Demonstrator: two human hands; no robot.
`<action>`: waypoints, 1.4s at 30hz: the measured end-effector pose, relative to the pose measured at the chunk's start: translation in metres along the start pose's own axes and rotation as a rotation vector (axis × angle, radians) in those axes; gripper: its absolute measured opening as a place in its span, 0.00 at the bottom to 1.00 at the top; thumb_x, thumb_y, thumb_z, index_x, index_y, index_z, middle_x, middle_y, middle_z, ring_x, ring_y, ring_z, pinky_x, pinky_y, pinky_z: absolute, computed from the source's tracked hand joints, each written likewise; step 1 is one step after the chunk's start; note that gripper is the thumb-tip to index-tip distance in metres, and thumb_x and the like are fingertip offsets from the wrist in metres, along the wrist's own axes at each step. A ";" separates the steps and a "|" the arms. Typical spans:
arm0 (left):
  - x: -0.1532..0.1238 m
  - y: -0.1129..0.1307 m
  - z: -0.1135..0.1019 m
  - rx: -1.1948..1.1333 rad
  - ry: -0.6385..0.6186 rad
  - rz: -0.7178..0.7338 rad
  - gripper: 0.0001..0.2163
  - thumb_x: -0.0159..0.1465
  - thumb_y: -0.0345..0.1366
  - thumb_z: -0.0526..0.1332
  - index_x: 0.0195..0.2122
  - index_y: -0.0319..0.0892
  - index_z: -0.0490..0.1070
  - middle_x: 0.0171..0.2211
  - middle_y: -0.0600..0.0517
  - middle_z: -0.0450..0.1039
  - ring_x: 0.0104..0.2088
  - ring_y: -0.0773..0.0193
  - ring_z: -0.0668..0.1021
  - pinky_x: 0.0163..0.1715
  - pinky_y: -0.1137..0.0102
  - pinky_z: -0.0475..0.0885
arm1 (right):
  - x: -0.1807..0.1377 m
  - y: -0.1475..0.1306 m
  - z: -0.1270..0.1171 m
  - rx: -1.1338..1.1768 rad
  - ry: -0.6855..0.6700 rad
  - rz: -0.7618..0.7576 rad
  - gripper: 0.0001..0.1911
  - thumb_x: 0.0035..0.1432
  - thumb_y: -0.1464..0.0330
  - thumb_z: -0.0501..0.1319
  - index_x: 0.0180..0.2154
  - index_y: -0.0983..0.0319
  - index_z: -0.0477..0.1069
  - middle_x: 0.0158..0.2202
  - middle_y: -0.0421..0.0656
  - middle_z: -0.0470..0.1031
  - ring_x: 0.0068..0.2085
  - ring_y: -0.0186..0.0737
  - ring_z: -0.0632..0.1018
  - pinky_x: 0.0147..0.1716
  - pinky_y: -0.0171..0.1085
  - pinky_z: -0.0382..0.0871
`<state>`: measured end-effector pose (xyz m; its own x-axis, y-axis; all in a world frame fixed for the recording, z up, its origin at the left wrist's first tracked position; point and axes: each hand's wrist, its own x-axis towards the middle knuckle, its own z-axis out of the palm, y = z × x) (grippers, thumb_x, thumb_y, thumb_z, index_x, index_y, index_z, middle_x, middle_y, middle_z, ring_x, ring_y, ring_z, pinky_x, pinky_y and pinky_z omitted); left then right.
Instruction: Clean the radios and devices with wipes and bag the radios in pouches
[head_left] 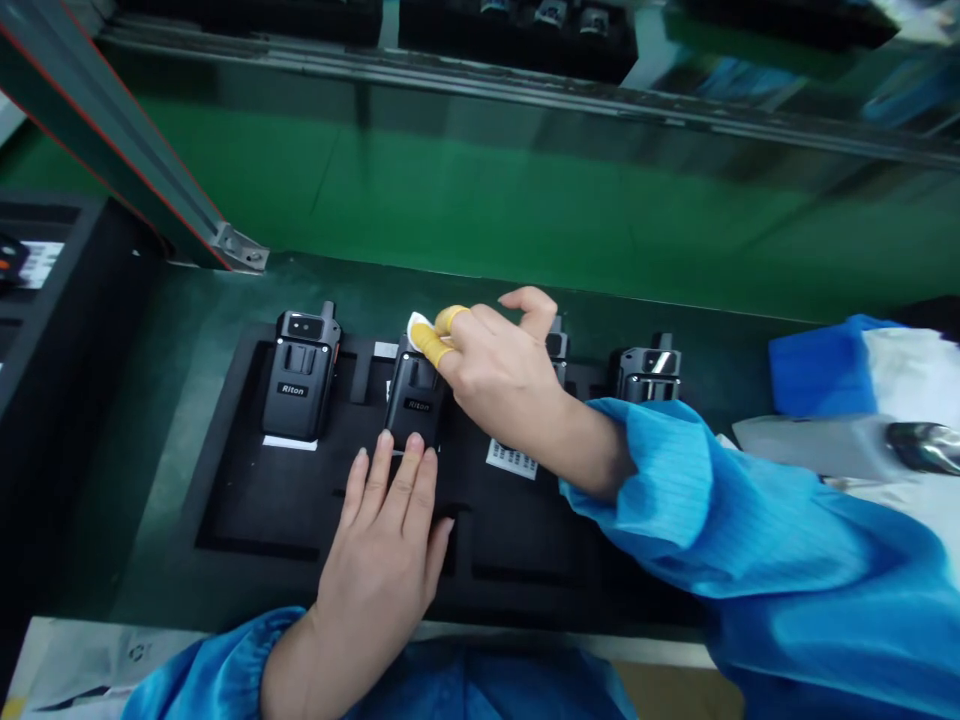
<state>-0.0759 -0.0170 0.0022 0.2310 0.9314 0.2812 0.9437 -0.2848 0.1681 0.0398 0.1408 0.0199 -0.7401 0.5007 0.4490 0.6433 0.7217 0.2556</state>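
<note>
My right hand [499,360], with yellow covers on two fingers, pinches a white cloth [417,326] against the top of a black handheld radio [415,395] marked "Riton". Fingers stretched out, my left hand [386,540] rests its fingertips at the lower end of that same radio. To the left lies another "Riton" radio [298,380], back side up, with a short antenna. A third radio [556,346] is mostly hidden behind my right hand and wrist. Farther right, my sleeve partly covers one more radio [651,365]. All of them lie in a black foam tray [255,500].
At the right are a blue box [817,365], white cloths [911,365] and a translucent bottle [825,445]. A metal post [142,140] stands at the upper left. Another black tray [82,300] is at the left edge. A rail [480,85] crosses the back.
</note>
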 end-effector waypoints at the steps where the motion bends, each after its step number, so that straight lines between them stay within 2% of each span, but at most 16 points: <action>1: 0.000 0.000 0.000 -0.001 0.000 0.002 0.20 0.66 0.36 0.53 0.56 0.28 0.64 0.57 0.41 0.68 0.58 0.41 0.68 0.56 0.51 0.62 | -0.004 0.001 0.000 -0.009 0.000 0.020 0.17 0.61 0.77 0.50 0.29 0.62 0.75 0.31 0.41 0.71 0.34 0.35 0.64 0.47 0.46 0.43; 8: 0.000 -0.001 0.002 0.004 0.019 0.015 0.20 0.65 0.34 0.54 0.56 0.28 0.63 0.57 0.40 0.68 0.58 0.40 0.68 0.55 0.49 0.64 | -0.036 0.001 -0.001 -0.065 -0.018 0.104 0.15 0.61 0.74 0.51 0.29 0.60 0.75 0.31 0.40 0.71 0.34 0.35 0.65 0.45 0.44 0.44; 11: -0.001 -0.002 0.002 0.006 0.034 0.029 0.21 0.65 0.34 0.54 0.56 0.26 0.62 0.57 0.37 0.68 0.58 0.41 0.68 0.55 0.49 0.65 | -0.036 -0.004 0.001 -0.017 -0.049 0.128 0.16 0.60 0.76 0.50 0.31 0.60 0.76 0.31 0.41 0.70 0.34 0.35 0.64 0.44 0.45 0.44; 14: -0.001 -0.001 0.001 0.009 0.028 0.016 0.21 0.65 0.34 0.55 0.56 0.25 0.62 0.57 0.35 0.67 0.58 0.41 0.68 0.55 0.48 0.65 | -0.029 -0.005 0.000 0.048 -0.151 0.189 0.17 0.60 0.77 0.48 0.33 0.60 0.76 0.31 0.41 0.69 0.34 0.36 0.64 0.43 0.46 0.45; 17: -0.001 0.000 0.001 0.001 0.004 -0.004 0.22 0.64 0.34 0.55 0.56 0.25 0.62 0.58 0.35 0.66 0.59 0.40 0.67 0.56 0.47 0.65 | -0.025 -0.002 -0.010 0.127 -0.207 0.198 0.17 0.59 0.77 0.48 0.27 0.62 0.73 0.30 0.42 0.68 0.34 0.37 0.64 0.43 0.47 0.45; 19: -0.002 0.000 0.001 -0.010 0.007 -0.007 0.22 0.64 0.34 0.56 0.57 0.25 0.62 0.58 0.34 0.66 0.59 0.40 0.67 0.56 0.47 0.65 | -0.025 -0.003 -0.018 0.141 -0.194 0.200 0.18 0.59 0.76 0.49 0.23 0.62 0.71 0.30 0.42 0.68 0.34 0.37 0.64 0.43 0.47 0.46; 21: -0.002 0.000 0.001 -0.022 0.029 -0.004 0.22 0.64 0.34 0.56 0.56 0.25 0.62 0.57 0.34 0.66 0.59 0.41 0.68 0.56 0.48 0.65 | -0.026 -0.010 -0.023 0.131 -0.134 0.185 0.18 0.60 0.76 0.48 0.24 0.62 0.71 0.29 0.41 0.69 0.34 0.37 0.64 0.43 0.46 0.46; 25: -0.005 -0.002 0.001 -0.051 0.108 -0.008 0.19 0.64 0.33 0.56 0.54 0.26 0.64 0.54 0.34 0.70 0.58 0.43 0.70 0.57 0.47 0.64 | -0.023 -0.032 -0.022 0.166 -0.012 -0.024 0.16 0.61 0.76 0.50 0.28 0.62 0.74 0.30 0.41 0.70 0.34 0.37 0.64 0.45 0.45 0.44; 28: -0.006 -0.001 0.002 -0.051 0.102 -0.015 0.19 0.65 0.33 0.55 0.54 0.25 0.63 0.52 0.34 0.72 0.56 0.44 0.71 0.57 0.47 0.63 | -0.025 -0.038 -0.020 0.160 0.021 -0.136 0.15 0.61 0.76 0.52 0.27 0.62 0.74 0.29 0.40 0.71 0.33 0.36 0.64 0.46 0.44 0.44; 35: -0.006 0.000 0.003 -0.059 0.045 -0.026 0.19 0.65 0.33 0.54 0.54 0.26 0.64 0.55 0.33 0.69 0.58 0.45 0.70 0.58 0.47 0.63 | -0.043 -0.022 -0.029 0.058 -0.024 -0.127 0.18 0.60 0.79 0.50 0.24 0.63 0.73 0.27 0.41 0.71 0.32 0.35 0.65 0.44 0.44 0.45; 39: -0.007 -0.001 0.003 -0.078 0.049 -0.025 0.19 0.65 0.33 0.55 0.54 0.26 0.64 0.54 0.33 0.70 0.58 0.44 0.70 0.58 0.46 0.63 | -0.031 -0.034 -0.025 0.088 -0.031 -0.117 0.16 0.61 0.76 0.51 0.26 0.61 0.74 0.30 0.40 0.72 0.32 0.35 0.65 0.44 0.45 0.45; 42: -0.006 -0.001 0.003 -0.083 0.045 -0.029 0.19 0.64 0.31 0.55 0.54 0.26 0.63 0.53 0.33 0.71 0.58 0.45 0.70 0.58 0.47 0.63 | -0.021 -0.042 -0.021 0.091 0.021 -0.114 0.17 0.61 0.77 0.51 0.25 0.61 0.73 0.29 0.39 0.72 0.32 0.35 0.65 0.45 0.44 0.45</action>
<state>-0.0772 -0.0221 -0.0021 0.1911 0.9291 0.3166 0.9265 -0.2772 0.2544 0.0330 0.0900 0.0176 -0.8023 0.4035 0.4399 0.5343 0.8140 0.2279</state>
